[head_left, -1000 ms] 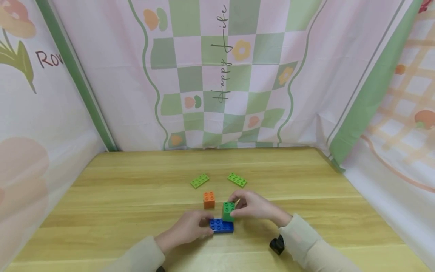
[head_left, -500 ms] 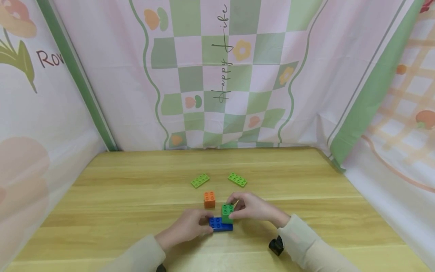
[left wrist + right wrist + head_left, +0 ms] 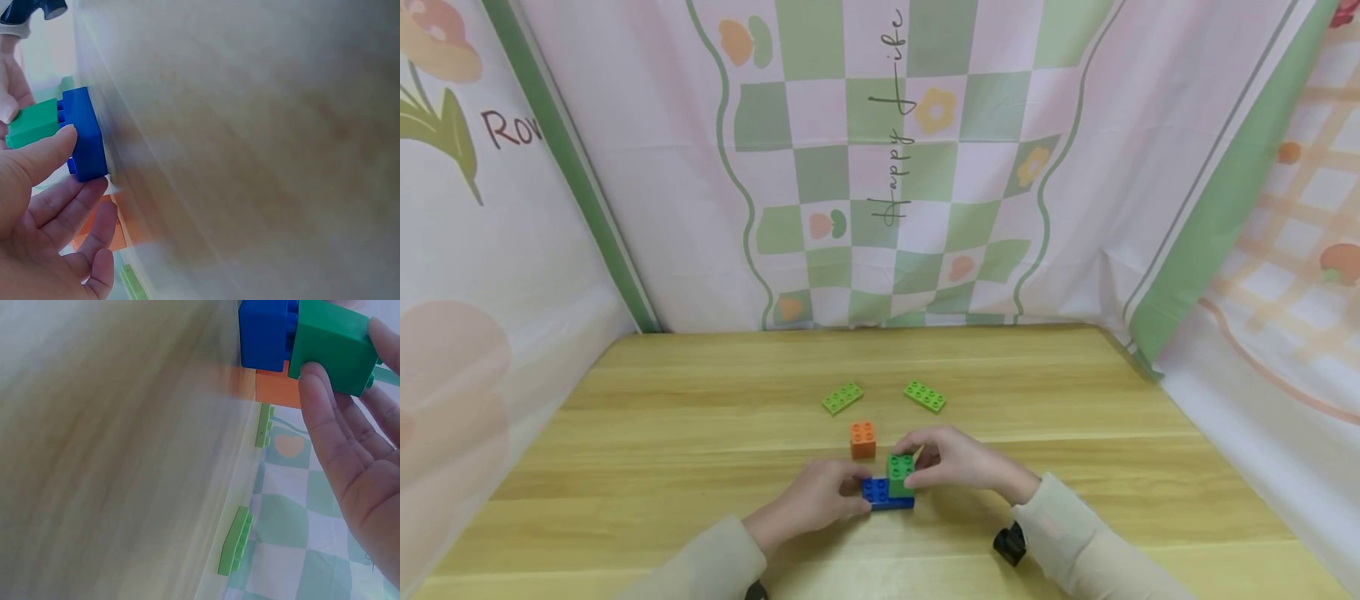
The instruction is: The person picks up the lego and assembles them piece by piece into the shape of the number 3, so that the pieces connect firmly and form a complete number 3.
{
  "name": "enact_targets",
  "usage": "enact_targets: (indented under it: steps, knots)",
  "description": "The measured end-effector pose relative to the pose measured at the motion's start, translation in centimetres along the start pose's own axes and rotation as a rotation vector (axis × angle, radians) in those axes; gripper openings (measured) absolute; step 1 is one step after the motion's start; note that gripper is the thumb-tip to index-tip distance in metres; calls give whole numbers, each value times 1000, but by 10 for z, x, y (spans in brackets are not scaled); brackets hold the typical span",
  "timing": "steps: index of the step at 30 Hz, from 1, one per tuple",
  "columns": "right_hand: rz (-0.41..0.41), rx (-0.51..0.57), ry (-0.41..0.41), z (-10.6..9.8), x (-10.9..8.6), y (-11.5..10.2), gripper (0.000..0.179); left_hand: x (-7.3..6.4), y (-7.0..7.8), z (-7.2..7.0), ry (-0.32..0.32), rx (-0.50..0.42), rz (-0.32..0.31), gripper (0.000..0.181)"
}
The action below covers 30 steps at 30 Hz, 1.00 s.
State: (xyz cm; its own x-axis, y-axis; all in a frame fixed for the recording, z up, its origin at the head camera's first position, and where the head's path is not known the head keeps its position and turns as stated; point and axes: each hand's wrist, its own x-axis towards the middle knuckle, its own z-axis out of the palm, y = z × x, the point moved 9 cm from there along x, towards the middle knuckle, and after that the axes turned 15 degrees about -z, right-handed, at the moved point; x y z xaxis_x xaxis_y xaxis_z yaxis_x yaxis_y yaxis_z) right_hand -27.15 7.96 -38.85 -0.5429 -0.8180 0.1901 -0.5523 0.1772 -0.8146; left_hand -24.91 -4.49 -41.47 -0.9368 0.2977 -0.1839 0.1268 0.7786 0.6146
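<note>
My left hand (image 3: 816, 500) pinches the left end of a blue toy building brick (image 3: 87, 137) between thumb and fingers. The blue brick, longer than wide with studs on top, lies on the wooden table. Over its right half stands a green two-by-two brick (image 3: 900, 475), upright, pinched by my right hand (image 3: 955, 458). In the left wrist view some blue studs still show between the two bricks. From the right wrist view the green brick (image 3: 331, 347) sits right at the blue studs, with fingers on its sides.
An orange two-by-two brick (image 3: 862, 440) stands just behind the blue one. Farther back lie two flat light green bricks, a left one (image 3: 842, 398) and a right one (image 3: 924, 397). Printed cloth (image 3: 895, 167) hangs behind the table (image 3: 700, 400) and along both sides.
My right hand has moved the green brick slightly left and toward me, lower over the blue brick's right half. My left hand keeps its grip, having shifted only slightly.
</note>
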Motion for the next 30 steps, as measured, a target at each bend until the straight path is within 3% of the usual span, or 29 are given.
enact_targets:
  steps: [30]
  knots:
    - [-31, -22, -42, 7, 0, -5, 24, 3, -1, 1, 2, 4, 3, 36]
